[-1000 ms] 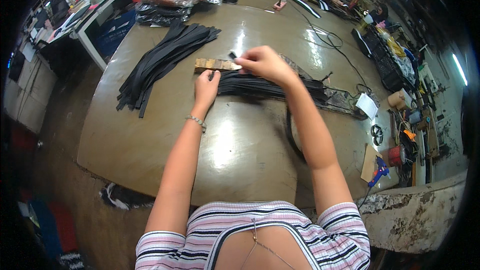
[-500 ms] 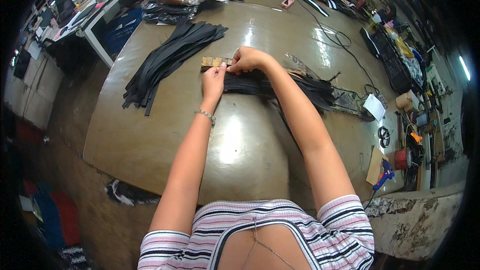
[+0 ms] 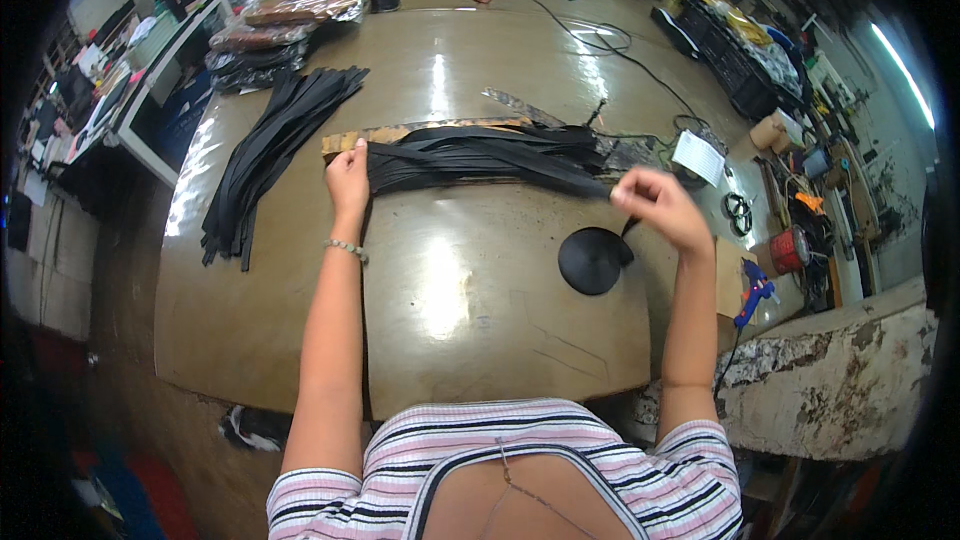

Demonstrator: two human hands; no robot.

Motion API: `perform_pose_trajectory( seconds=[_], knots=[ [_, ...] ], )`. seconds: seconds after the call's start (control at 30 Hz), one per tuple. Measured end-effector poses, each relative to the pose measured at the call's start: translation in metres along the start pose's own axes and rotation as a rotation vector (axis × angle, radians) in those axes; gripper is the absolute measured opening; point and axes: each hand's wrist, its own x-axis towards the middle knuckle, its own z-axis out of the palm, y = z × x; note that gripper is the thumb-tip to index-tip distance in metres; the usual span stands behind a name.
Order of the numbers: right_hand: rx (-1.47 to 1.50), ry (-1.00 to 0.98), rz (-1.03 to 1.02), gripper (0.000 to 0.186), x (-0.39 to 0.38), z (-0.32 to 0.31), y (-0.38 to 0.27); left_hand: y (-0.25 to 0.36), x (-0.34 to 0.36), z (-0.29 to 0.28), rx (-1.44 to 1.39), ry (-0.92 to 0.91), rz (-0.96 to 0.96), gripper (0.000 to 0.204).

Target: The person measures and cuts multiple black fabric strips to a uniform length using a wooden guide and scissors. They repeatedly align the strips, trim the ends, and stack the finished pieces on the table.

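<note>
A bundle of long black strips [image 3: 470, 155] lies along a worn wooden board [image 3: 335, 140] across the table. My left hand [image 3: 348, 178] pinches a black strap end at the board's left end. To the right, my right hand [image 3: 660, 210] is closed on the same black strap [image 3: 570, 180], stretched over the bundle. A flat black coil of strap [image 3: 590, 260] rests on the table below my right hand, with strap rising from it toward that hand. A second bundle of loose black strips [image 3: 275, 150] lies at the left.
Wrapped packages [image 3: 270, 20] are stacked at the back left. A cable [image 3: 600, 40] runs toward a white paper [image 3: 700, 158]. A blue glue gun [image 3: 755, 290], a red can [image 3: 786, 248] and a black crate [image 3: 725, 50] stand at the right. Other people work at the far side.
My right hand has swept from the board's left end out to the right, drawing the strap along. The black coil now shows on the table. My left hand stays at the board's left end.
</note>
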Motion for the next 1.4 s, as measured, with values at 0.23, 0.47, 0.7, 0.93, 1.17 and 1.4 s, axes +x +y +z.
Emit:
perform_pose_trajectory(
  seconds=[0.23,0.47,0.7,0.93,1.17,1.4],
  knots=[
    [-0.039,0.194,0.174,0.027,0.101,-0.078,0.070,0.001,0.000,-0.002,0.057,-0.011,-0.039,0.043],
    [0.108,0.251,0.214,0.027,0.110,-0.053,0.146,0.008,-0.002,-0.001,0.025,-0.018,-0.035,0.044],
    [-0.305,0.161,0.308,0.020,0.104,-0.066,0.130,0.011,-0.005,-0.002,0.077,-0.017,-0.020,0.045],
    [-0.677,0.571,-0.171,0.033,0.135,0.010,-0.020,0.015,-0.010,-0.004,0.105,-0.004,-0.020,0.042],
    [-0.289,0.208,-0.169,0.031,0.219,0.253,-0.050,0.015,-0.015,-0.009,-0.015,-0.015,-0.020,0.029],
    [-0.247,0.275,-0.138,0.024,0.238,0.260,-0.007,0.014,-0.010,-0.005,-0.018,-0.005,-0.072,0.032]
  ],
)
